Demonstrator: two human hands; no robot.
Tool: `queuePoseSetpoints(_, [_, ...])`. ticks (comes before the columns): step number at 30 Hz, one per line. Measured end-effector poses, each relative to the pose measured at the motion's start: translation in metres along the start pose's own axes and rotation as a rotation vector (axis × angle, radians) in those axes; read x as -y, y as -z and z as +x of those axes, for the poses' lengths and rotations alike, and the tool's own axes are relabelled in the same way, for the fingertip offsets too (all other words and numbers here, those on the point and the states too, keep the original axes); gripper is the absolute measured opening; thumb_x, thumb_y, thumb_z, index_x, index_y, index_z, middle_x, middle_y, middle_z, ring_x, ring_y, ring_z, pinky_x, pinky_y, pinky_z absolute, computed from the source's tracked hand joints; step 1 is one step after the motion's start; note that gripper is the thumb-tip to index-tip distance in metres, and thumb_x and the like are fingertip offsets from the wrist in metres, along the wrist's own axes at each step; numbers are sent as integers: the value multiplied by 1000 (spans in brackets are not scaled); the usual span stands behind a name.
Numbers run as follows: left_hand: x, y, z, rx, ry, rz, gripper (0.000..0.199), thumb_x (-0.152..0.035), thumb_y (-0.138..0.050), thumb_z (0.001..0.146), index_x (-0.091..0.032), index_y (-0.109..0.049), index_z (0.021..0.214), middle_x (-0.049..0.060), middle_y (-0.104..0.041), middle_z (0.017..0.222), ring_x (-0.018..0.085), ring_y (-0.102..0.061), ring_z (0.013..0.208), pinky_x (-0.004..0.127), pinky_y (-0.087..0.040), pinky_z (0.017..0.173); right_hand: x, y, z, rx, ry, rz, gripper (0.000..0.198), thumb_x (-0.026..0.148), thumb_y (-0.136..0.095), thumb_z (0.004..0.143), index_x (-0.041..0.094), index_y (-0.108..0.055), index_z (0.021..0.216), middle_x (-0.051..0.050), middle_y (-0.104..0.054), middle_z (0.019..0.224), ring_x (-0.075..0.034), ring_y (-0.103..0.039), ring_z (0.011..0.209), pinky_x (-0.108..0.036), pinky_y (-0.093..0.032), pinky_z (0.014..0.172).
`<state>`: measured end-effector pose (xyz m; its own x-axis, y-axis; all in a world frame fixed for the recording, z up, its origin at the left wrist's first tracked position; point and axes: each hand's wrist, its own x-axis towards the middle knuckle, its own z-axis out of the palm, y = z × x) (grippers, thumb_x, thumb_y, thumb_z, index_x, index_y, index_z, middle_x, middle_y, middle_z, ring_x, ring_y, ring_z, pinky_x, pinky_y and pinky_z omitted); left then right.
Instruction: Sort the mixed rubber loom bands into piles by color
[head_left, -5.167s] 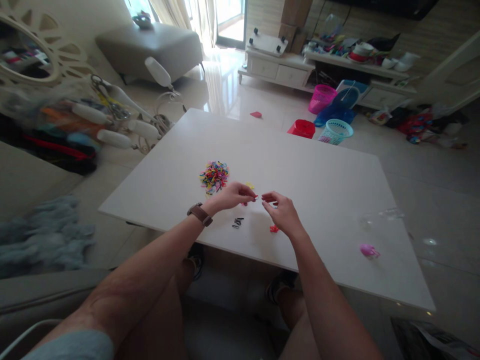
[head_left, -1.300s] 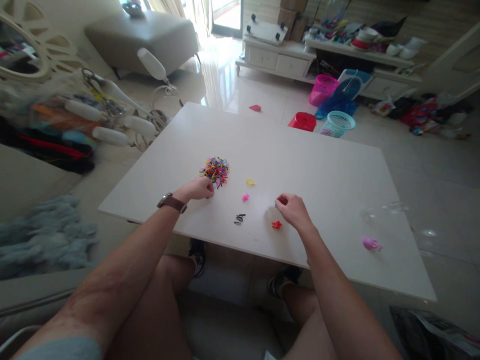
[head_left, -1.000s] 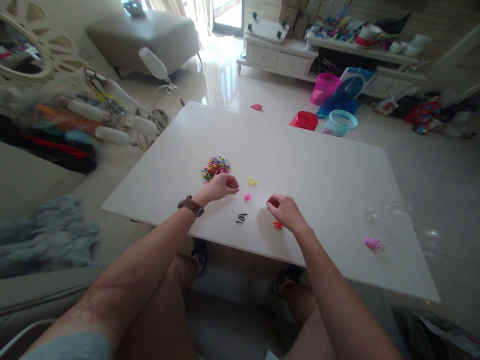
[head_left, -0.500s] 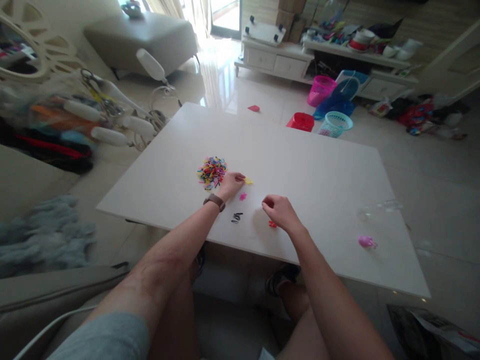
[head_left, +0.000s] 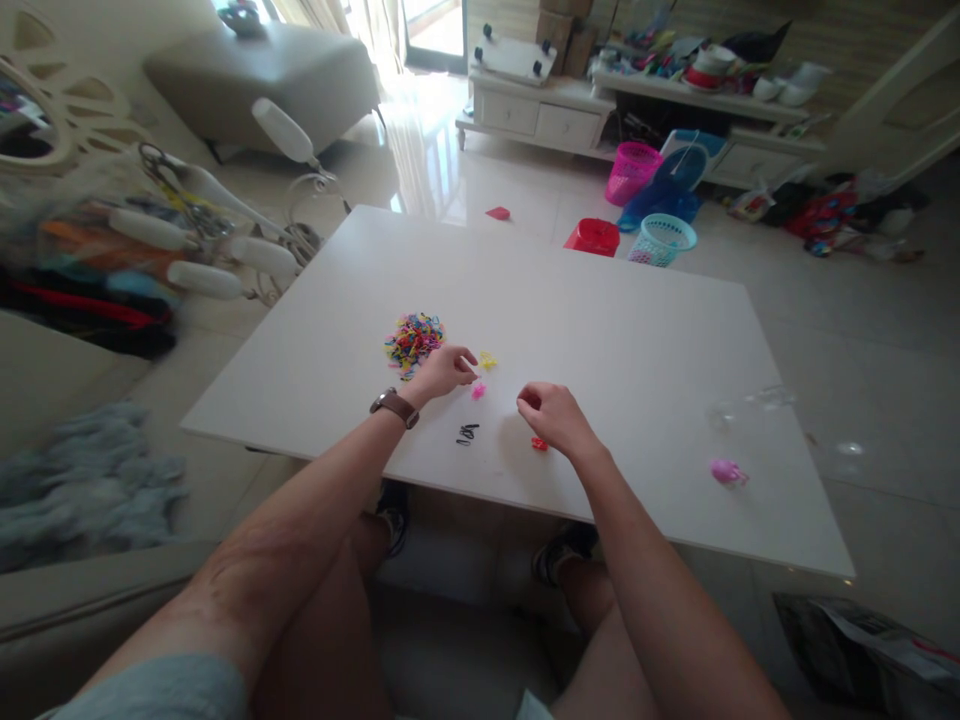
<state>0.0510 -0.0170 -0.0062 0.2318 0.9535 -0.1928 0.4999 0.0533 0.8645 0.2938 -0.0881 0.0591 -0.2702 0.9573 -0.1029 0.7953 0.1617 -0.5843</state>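
A heap of small, loop-shaped pieces in many colours (head_left: 411,338) lies on the white table (head_left: 600,320). My left hand (head_left: 446,371), with a watch on its wrist, hovers at the heap's right edge. Its thumb and forefinger are apart, close to a small yellow group (head_left: 488,360) and a pink group (head_left: 478,391). Several black loops (head_left: 467,434) lie nearer the front edge. My right hand (head_left: 551,412) is closed in a pinch above a red group (head_left: 539,444), partly covering it. Whatever its fingertips hold is too small to make out.
To the right on the table are a shiny pink object (head_left: 727,472) and a clear, see-through item (head_left: 750,405). Beyond the far edge stand a red bin (head_left: 594,236) and a light-blue basket (head_left: 663,238). A lamp with white shades (head_left: 281,130) leans at the left.
My left hand has drawn back left from the yellow group, its fingers parting. That group now lies uncovered. My right hand stays pinched above the red group. The whole view has shifted slightly.
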Motion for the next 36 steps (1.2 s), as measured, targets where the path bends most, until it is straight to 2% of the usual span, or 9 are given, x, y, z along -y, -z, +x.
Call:
queuePoseSetpoints(4, [-5, -1, -7, -3, -36, 128, 21, -25, -75, 72, -17, -75, 92, 5, -76, 78, 16, -68, 70, 25, -47, 63, 1, -3, 2, 11, 6, 0, 18, 21, -58, 88, 20, -75, 82, -4, -74, 81, -15, -64, 74, -25, -43, 71])
queuePoseSetpoints(8, [-11, 12, -8, -65, -18, 123, 18, -27, -72, 75, -16, -75, 89, 5, -74, 76, 16, -66, 69, 25, -48, 64, 2, -4, 3, 25, -6, 2, 18, 21, -58, 88, 19, -75, 84, -4, -75, 83, -15, -65, 75, -25, -43, 71])
queuePoseSetpoints(12, [-7, 44, -13, -202, 68, 162, 13, -24, -69, 73, -15, -74, 81, 3, -70, 67, 15, -61, 64, 24, -44, 60, 2, -3, 4, 20, -9, -8, 18, 22, -58, 88, 20, -75, 84, -4, -75, 83, -16, -66, 76, -25, -43, 71])
queuePoseSetpoints(17, [14, 87, -28, -315, 229, 307, 10, -25, -73, 67, -17, -76, 73, 3, -70, 67, 16, -58, 63, 26, -39, 56, 0, -4, 5, 24, -18, -16, 17, 22, -58, 88, 20, -75, 84, -4, -75, 85, -16, -66, 76, -25, -44, 71])
queuePoseSetpoints(19, [24, 95, -33, -278, 268, 338, 8, -26, -75, 64, -18, -75, 67, 4, -70, 66, 16, -59, 63, 27, -39, 58, -1, -4, 6, 26, -22, -22, 17, 23, -58, 88, 21, -75, 84, -4, -75, 84, -16, -66, 76, -25, -44, 70])
queuePoseSetpoints(21, [32, 97, -35, -217, 244, 336, 9, -27, -77, 61, -19, -75, 65, 3, -71, 66, 17, -60, 64, 27, -41, 60, -1, -5, 6, 32, -24, -30, 17, 23, -58, 88, 21, -74, 84, -4, -75, 84, -16, -66, 76, -25, -44, 70])
queuePoseSetpoints(27, [46, 87, -28, -98, 141, 336, 25, -28, -76, 56, -20, -79, 79, 2, -70, 69, 16, -58, 63, 25, -42, 60, 1, -8, 8, 58, -28, -45, 17, 23, -59, 88, 21, -75, 84, -4, -76, 86, -16, -66, 76, -25, -44, 71])
queuePoseSetpoints(32, [52, 83, -22, -47, 115, 436, 8, -25, -70, 58, -20, -73, 63, 1, -64, 61, 15, -54, 60, 26, -37, 57, 1, -11, 10, 69, -34, -56, 17, 24, -58, 88, 21, -75, 85, -4, -76, 86, -16, -66, 76, -25, -43, 69])
queuePoseSetpoints(36, [45, 85, -23, -19, 109, 423, 4, -24, -69, 59, -20, -70, 59, 2, -62, 58, 16, -53, 60, 27, -38, 58, 1, -8, 9, 68, -40, -59, 17, 24, -59, 88, 22, -75, 85, -4, -76, 86, -16, -66, 75, -25, -44, 70])
